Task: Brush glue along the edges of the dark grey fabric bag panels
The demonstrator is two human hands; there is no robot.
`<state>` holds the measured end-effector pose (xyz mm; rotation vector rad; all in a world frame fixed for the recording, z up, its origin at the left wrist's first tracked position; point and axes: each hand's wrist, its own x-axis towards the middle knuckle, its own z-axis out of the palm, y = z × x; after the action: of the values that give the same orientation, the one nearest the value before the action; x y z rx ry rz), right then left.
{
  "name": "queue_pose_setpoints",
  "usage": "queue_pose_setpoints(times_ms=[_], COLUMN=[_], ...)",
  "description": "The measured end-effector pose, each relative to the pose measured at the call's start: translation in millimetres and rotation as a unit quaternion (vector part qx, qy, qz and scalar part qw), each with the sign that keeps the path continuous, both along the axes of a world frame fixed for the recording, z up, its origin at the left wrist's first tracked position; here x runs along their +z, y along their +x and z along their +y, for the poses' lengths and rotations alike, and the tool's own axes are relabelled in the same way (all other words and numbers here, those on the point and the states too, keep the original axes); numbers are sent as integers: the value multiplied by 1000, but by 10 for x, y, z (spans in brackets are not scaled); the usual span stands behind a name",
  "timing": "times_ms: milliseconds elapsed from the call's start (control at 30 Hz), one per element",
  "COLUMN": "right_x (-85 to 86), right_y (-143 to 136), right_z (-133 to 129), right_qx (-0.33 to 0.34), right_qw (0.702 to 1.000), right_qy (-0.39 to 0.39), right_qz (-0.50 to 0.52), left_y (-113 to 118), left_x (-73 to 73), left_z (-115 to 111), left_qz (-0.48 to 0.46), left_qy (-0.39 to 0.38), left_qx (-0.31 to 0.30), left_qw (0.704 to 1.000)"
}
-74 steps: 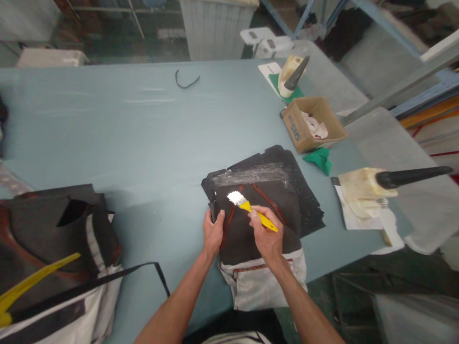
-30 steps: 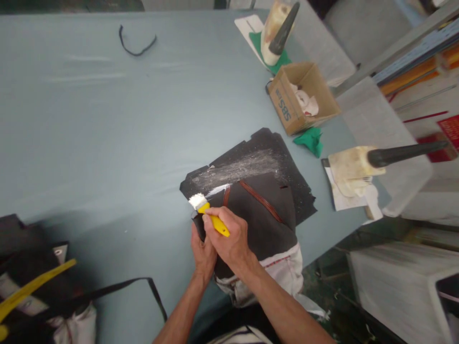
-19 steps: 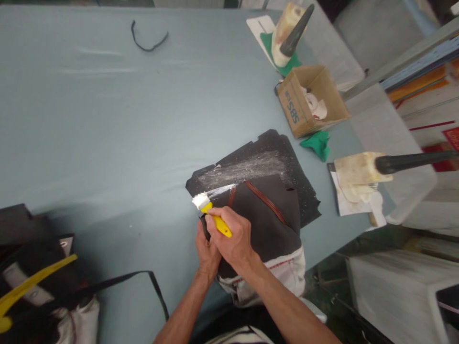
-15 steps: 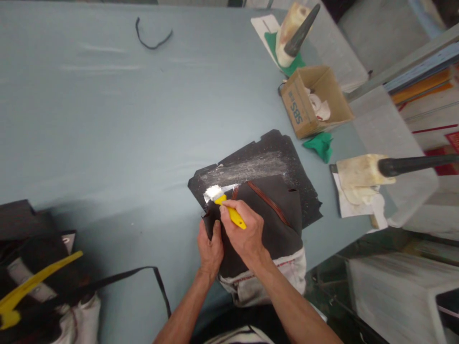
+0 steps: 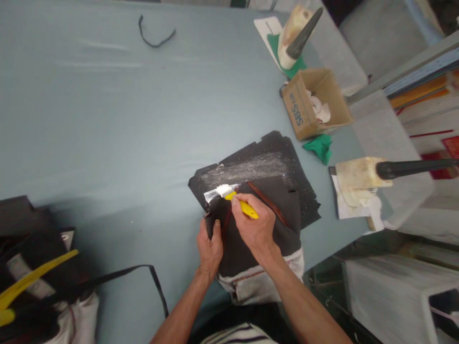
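My right hand (image 5: 254, 222) grips a yellow-handled brush (image 5: 247, 209), its bristles loaded with white paste. The bristles rest on the far edge of a dark leather-like piece (image 5: 251, 243), where a white smear (image 5: 212, 195) shows to their left. Red-brown stitched lines run across this piece, and off-white cloth (image 5: 258, 288) is joined to its near side. At its left edge my left hand (image 5: 210, 246) is closed, thumb on top, pinching the dark material. Beneath lies a black sheet (image 5: 263, 153) with notched edges and dried whitish streaks.
At the right stand an SBS cardboard box (image 5: 299, 110) holding white scraps, a green cloth (image 5: 320, 148) and two pale blocks with dark handles, one a container-like shape (image 5: 358, 177). A dark bag-like pile (image 5: 32, 267) with a strap lies left. A black cord (image 5: 155, 45) lies at the far side.
My right hand and the brush have moved to the right along the piece's far edge, leaving more white smear on the left. My left hand keeps nearly the same place.
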<state>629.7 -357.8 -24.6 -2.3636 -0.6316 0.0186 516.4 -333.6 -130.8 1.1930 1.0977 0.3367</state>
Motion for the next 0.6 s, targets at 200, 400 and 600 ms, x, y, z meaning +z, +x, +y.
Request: queue_pose_setpoints(times_ms=[200,400,600], right_x=[50,111,70], right_y=[5,230,-43], right_z=[112,44,214], right_qx=[42,-19,70], right_qw=[996,997,995], right_qy=[-1,-69,-33], right_qz=[84,13,58], left_y=[-12,12,-21], left_x=[-18,8,10], left_z=[-8,14,5], left_qz=[-17,34,-29], left_qy=[-6,36,-22], left_qx=[-11,-15,2], left_qw=[1000,999,999])
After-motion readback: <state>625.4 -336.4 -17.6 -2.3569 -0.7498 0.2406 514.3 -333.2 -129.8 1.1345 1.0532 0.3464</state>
